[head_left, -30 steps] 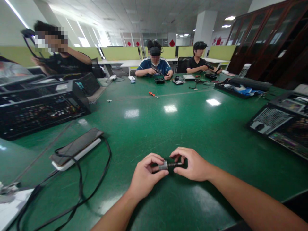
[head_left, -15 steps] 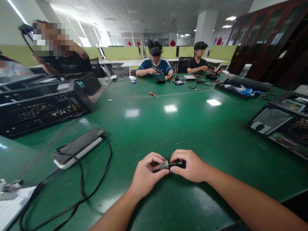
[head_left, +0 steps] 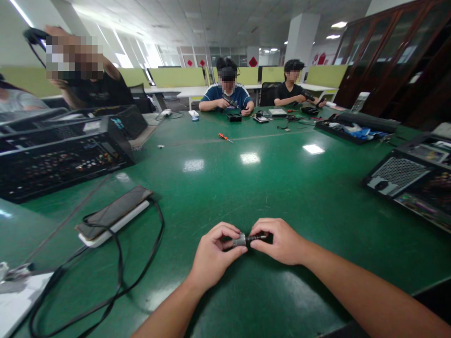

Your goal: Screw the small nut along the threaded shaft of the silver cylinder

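Low over the near middle of the table, a small silver cylinder with a dark ribbed shaft (head_left: 240, 240) lies sideways between my hands, its shaft pointing right. My left hand (head_left: 215, 253) is closed on the silver body, thumb below and fingers above. My right hand (head_left: 278, 241) is curled round the shaft side, thumb and fingertips close to where the shaft meets the body. The shaft shows in the gap between those fingers. Whether the fingertips press on it is hard to see.
At left are a phone (head_left: 118, 211) on a white block, a looped black cable (head_left: 121, 267) and a clipboard with paper (head_left: 24, 300). Open computer cases stand left (head_left: 63, 159) and right (head_left: 405, 173). An orange screwdriver (head_left: 223, 137) lies farther off. Several people sit around the table.
My hands and the silver cylinder stay almost in place, with only slight finger shifts. The person at far left has moved a little to the left.
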`<state>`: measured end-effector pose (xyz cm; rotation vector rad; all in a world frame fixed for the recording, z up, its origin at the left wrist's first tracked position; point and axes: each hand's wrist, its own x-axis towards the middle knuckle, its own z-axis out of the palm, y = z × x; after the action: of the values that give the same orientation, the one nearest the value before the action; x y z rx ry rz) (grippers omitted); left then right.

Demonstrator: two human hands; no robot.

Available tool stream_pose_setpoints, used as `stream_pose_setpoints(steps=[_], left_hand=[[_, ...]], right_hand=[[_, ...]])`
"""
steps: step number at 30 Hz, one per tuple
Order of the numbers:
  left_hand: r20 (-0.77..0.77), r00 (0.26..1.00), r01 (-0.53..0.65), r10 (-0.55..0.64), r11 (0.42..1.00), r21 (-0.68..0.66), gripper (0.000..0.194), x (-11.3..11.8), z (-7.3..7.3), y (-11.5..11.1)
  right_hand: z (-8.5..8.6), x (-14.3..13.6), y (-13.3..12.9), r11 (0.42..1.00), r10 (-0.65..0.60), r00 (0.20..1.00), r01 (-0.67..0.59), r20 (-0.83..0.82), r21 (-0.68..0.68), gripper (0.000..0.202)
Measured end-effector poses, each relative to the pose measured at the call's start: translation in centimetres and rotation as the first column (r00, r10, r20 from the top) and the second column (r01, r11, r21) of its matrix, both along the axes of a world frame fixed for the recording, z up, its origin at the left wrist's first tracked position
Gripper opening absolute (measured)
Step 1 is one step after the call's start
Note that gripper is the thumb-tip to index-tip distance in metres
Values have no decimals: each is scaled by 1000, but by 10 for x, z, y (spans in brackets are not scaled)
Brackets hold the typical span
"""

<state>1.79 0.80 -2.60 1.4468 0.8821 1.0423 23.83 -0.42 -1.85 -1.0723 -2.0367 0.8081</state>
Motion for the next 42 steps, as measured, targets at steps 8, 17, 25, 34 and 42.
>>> stream_pose_setpoints(steps=[8, 17, 25, 34, 42], left_hand=[[-4, 1000, -15, 15, 1000, -1, 23, 0, 2, 0], [-28, 999, -18, 18, 1000, -3, 23, -1, 1, -2], [-47, 999, -27, 27, 1000, 10, 22, 0, 3, -1], [-57, 997, -45, 46, 999, 23, 24, -1, 2, -1], [-54, 997, -46, 47, 999, 25, 24, -1, 2, -1]], right_hand=[[-1, 2, 3, 1000, -7, 1000, 7, 16, -6, 8], [1, 2, 2, 1000, -7, 1000, 7, 31, -8, 8], [2, 3, 2, 1000, -3, 999, 3, 35, -4, 8], [2, 7, 3, 1000, -5, 999, 5, 41, 15, 8], [4, 7, 4, 1000, -2, 999, 1, 44, 12, 7]])
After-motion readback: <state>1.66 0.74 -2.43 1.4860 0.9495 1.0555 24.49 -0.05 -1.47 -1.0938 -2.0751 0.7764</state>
